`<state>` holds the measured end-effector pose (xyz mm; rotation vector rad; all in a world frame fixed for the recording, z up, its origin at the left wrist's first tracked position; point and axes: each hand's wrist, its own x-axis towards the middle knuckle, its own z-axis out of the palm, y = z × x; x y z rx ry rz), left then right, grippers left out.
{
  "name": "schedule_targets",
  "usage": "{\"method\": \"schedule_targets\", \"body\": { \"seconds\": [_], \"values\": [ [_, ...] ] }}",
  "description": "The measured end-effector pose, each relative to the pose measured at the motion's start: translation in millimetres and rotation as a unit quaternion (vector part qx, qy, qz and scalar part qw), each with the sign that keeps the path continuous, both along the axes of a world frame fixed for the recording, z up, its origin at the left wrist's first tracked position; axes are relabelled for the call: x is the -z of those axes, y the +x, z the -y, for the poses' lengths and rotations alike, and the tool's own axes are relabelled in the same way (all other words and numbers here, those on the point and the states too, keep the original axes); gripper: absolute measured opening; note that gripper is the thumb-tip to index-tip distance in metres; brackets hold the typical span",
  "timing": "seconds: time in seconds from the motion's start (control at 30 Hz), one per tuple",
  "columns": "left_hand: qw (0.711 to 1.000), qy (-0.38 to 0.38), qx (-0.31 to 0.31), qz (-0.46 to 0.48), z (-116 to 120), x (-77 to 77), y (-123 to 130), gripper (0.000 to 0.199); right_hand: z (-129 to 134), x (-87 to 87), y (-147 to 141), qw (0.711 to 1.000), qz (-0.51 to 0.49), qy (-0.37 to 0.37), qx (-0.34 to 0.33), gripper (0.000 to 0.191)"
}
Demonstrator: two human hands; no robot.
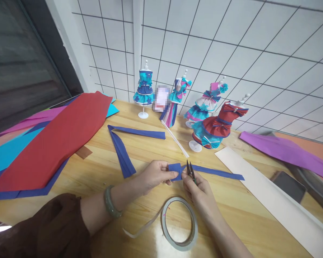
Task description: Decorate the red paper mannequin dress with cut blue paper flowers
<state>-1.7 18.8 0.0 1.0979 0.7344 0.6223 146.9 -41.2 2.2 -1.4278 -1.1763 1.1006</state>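
Observation:
Between thumb and fingers, my left hand [156,176] pinches a short blue crepe paper piece [174,167]. My right hand [197,190] holds small thread snips [190,171], their dark blades pointing up and apart, while its fingertips touch the right edge of the blue piece. A long blue paper strip [218,172] extends rightward from behind the snips; whether it joins the piece is hidden. Another blue strip [122,152], bent into a V, lies beyond my left hand. Below my hands rests a roll of double-sided tape [165,233] with a loose tail curling left.
Several mini dress forms in paper dresses, including a red one [223,120], stand along the tiled wall. Red paper sheets [59,139] cover the left side. To the right lie a white strip [247,182], a phone [289,186] and purple paper [282,154].

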Motion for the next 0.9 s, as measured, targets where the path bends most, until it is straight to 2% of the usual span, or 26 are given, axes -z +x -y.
{"method": "schedule_targets", "body": {
  "seconds": [0.13,0.33,0.5,0.77,0.9],
  "values": [
    [1.000,0.008,-0.009,-0.007,-1.4,-0.7,-0.5,0.024,-0.8,-2.4,-0.3,1.000,-0.012,-0.025,0.011,0.031],
    [1.000,0.006,-0.018,0.014,-1.4,0.6,-0.1,0.023,-1.0,-1.3,-0.2,1.000,0.008,-0.020,0.006,0.032],
    [1.000,0.013,-0.004,0.011,-2.3,3.9,-0.3,0.025,-1.5,-0.4,0.8,0.999,0.024,-0.014,0.023,0.032],
    [0.997,0.054,0.041,-0.020,-2.5,0.1,-2.5,0.021,-1.5,-1.8,0.6,0.999,0.039,-0.016,0.018,0.034],
    [0.998,0.051,0.030,-0.026,-3.2,0.8,-2.8,0.021,-1.8,0.7,2.9,0.999,0.025,-0.021,0.018,0.034]
  ]
}}
